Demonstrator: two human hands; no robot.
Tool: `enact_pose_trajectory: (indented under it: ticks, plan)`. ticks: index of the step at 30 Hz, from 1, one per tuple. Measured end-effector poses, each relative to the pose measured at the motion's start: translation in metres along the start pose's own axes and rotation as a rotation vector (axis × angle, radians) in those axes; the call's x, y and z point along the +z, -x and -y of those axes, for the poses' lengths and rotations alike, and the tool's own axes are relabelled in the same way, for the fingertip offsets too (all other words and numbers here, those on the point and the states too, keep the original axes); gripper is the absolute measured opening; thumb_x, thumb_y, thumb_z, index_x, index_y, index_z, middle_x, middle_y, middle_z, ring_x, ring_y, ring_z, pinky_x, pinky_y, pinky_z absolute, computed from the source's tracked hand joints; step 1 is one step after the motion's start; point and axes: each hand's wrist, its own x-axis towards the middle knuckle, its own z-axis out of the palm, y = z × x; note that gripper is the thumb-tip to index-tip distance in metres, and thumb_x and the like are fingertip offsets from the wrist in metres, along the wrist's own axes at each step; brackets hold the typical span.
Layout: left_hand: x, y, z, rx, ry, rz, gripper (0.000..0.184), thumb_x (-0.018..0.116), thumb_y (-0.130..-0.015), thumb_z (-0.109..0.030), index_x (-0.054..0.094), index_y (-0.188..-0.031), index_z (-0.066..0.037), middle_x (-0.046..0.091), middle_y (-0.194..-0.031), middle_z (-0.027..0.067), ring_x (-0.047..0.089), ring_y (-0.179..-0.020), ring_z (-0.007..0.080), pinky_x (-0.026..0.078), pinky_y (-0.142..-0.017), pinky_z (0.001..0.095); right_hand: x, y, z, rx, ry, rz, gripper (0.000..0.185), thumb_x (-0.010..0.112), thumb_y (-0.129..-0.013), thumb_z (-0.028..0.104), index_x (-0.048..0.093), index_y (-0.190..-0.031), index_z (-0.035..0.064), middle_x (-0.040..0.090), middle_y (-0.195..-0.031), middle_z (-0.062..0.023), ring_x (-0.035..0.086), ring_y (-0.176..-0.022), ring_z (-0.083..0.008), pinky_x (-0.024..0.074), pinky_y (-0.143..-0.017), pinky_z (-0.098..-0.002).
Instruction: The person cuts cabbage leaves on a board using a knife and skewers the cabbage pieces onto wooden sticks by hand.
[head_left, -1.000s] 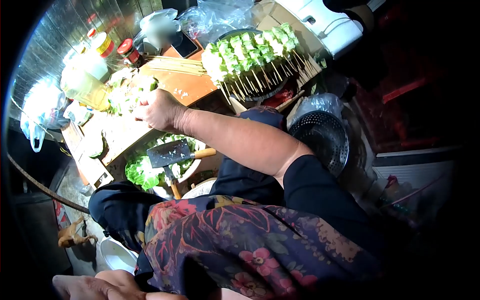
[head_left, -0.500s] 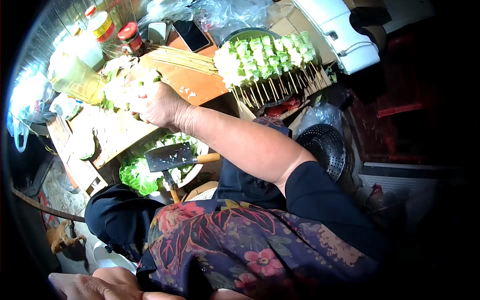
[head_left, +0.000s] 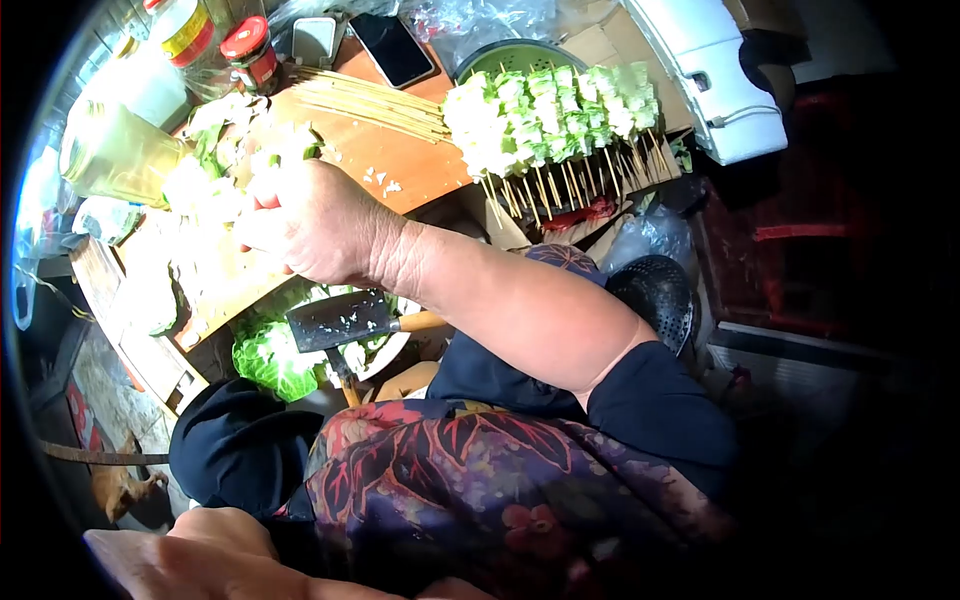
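Note:
My right hand (head_left: 325, 220) is over the wooden table among pale green cabbage pieces (head_left: 205, 190), its fingers curled inward. Strong glare washes out the fingertips and whatever is between them. Low at the left, close to the camera, is part of my left hand (head_left: 190, 560); its fingers cannot be made out. Thin bamboo skewers (head_left: 370, 105) lie loose beyond my right hand. To their right, skewers threaded with cabbage (head_left: 550, 115) are stacked in a row. A cleaver (head_left: 345, 318) with a wooden handle rests over a bowl holding cabbage leaves (head_left: 265, 365), below the table edge.
Along the back are a yellowish plastic jug (head_left: 125, 150), a bottle (head_left: 185, 35), a red-lidded jar (head_left: 250, 60) and a phone (head_left: 392, 50). A white foam box (head_left: 720, 90) and a dark colander (head_left: 655, 300) are to the right. A brown animal (head_left: 120, 490) is on the floor.
The camera view has shifted slightly, so the table items sit a little differently. My right hand stays among the cabbage pieces, a bit closer to me. The cleaver has not visibly moved.

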Motion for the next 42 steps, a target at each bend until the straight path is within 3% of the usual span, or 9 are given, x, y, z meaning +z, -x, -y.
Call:
enact_pose_trajectory:
  ticks: [2, 4, 5, 9, 11, 15, 20, 39, 42]
  plan:
    - [-0.004, -0.007, -0.008, -0.011, -0.001, -0.001, 0.008, 0.05, -0.091, -0.011, 0.051, -0.093, -0.004, 0.049, -0.081, 0.0038, 0.044, -0.068, 0.0147, 0.039, -0.068, 0.0335, -0.006, -0.005, -0.006, 0.026, 0.012, 0.036, 0.014, 0.06, -0.082, 0.014, 0.066, -0.079, 0.0018, 0.062, -0.07, -0.0072, 0.059, -0.059, -0.0104, 0.0481, -0.054, -0.0268]
    - [-0.008, -0.02, -0.019, -0.035, -0.011, -0.016, 0.008, 0.051, -0.091, -0.011, 0.051, -0.093, -0.004, 0.049, -0.08, 0.0035, 0.044, -0.067, 0.0143, 0.039, -0.068, 0.0333, -0.011, -0.017, -0.026, -0.88, 0.647, -0.112, 0.01, 0.059, -0.082, 0.009, 0.066, -0.08, 0.0017, 0.063, -0.078, -0.0066, 0.06, -0.064, -0.0092, 0.048, -0.054, -0.0248]
    - [-0.014, -0.031, -0.023, -0.056, -0.019, -0.033, 0.008, 0.051, -0.091, -0.011, 0.051, -0.093, -0.004, 0.049, -0.08, 0.0033, 0.044, -0.067, 0.0142, 0.039, -0.068, 0.0332, -0.006, -0.011, -0.025, -0.368, 0.109, 0.02, 0.008, 0.058, -0.082, 0.003, 0.066, -0.082, 0.0013, 0.063, -0.082, -0.0048, 0.059, -0.064, -0.0082, 0.0464, -0.052, -0.0219]
    - [-0.068, -0.11, 0.008, -0.157, -0.098, -0.173, 0.012, 0.052, -0.09, -0.012, 0.051, -0.097, -0.003, 0.042, -0.074, -0.0006, 0.036, -0.064, 0.0106, 0.032, -0.066, 0.0286, -0.016, -0.005, -0.008, -0.086, -0.458, -0.022, 0.015, 0.055, -0.089, 0.008, 0.066, -0.084, -0.0003, 0.057, -0.065, 0.001, 0.049, -0.051, -0.0031, 0.0387, -0.046, -0.0163]
    - [-0.098, -0.123, 0.028, -0.26, -0.114, -0.661, 0.015, 0.058, -0.088, -0.012, 0.056, -0.099, -0.002, 0.046, -0.07, -0.0021, 0.042, -0.064, 0.0091, 0.039, -0.069, 0.0281, -0.02, 0.002, 0.007, 0.034, -0.378, -0.077, 0.019, 0.056, -0.09, 0.014, 0.066, -0.084, -0.0015, 0.051, -0.057, 0.0024, 0.044, -0.046, -0.0024, 0.0331, -0.043, -0.015]
    - [-0.15, -0.126, 0.08, -0.54, -0.883, -0.677, 0.029, 0.065, -0.083, -0.011, 0.061, -0.11, -0.003, 0.06, -0.085, 0.0009, 0.055, -0.069, 0.0094, 0.048, -0.065, 0.0249, -0.027, 0.01, 0.01, -0.06, -0.207, -0.028, 0.02, 0.054, -0.091, 0.015, 0.062, -0.085, -0.0019, 0.048, -0.055, 0.0038, 0.039, -0.044, -0.0004, 0.028, -0.041, -0.0163]
    - [-0.2, -0.116, 0.117, -0.81, -1.212, -0.649, 0.036, 0.066, -0.084, -0.017, 0.062, -0.117, -0.005, 0.064, -0.088, 0.004, 0.057, -0.075, 0.0126, 0.049, -0.068, 0.0278, -0.031, 0.013, -0.001, -0.094, -0.171, 0.01, 0.02, 0.055, -0.091, 0.016, 0.062, -0.085, -0.0013, 0.047, -0.055, 0.0049, 0.037, -0.045, -0.0003, 0.0267, -0.042, -0.0162]
    - [-0.212, -0.118, 0.147, -0.753, -1.615, -0.369, 0.03, 0.073, -0.069, -0.028, 0.066, -0.079, -0.001, 0.063, -0.065, 0.0081, 0.058, -0.053, 0.0132, 0.048, -0.052, 0.0266, -0.018, 0.005, 0.0, 0.021, -0.121, 0.008, 0.021, 0.054, -0.092, 0.016, 0.062, -0.084, -0.001, 0.048, -0.057, 0.0039, 0.041, -0.05, -0.0018, 0.0335, -0.047, -0.018]
    - [-0.187, -0.119, 0.143, -0.762, -1.278, -0.523, 0.033, 0.073, -0.07, -0.03, 0.062, -0.083, -0.002, 0.06, -0.061, 0.0073, 0.056, -0.052, 0.0138, 0.047, -0.052, 0.0259, -0.019, 0.005, -0.009, -0.095, 0.008, 0.035, 0.019, 0.054, -0.091, 0.015, 0.062, -0.083, -0.0005, 0.049, -0.057, 0.003, 0.043, -0.05, -0.0029, 0.0339, -0.047, -0.0187]
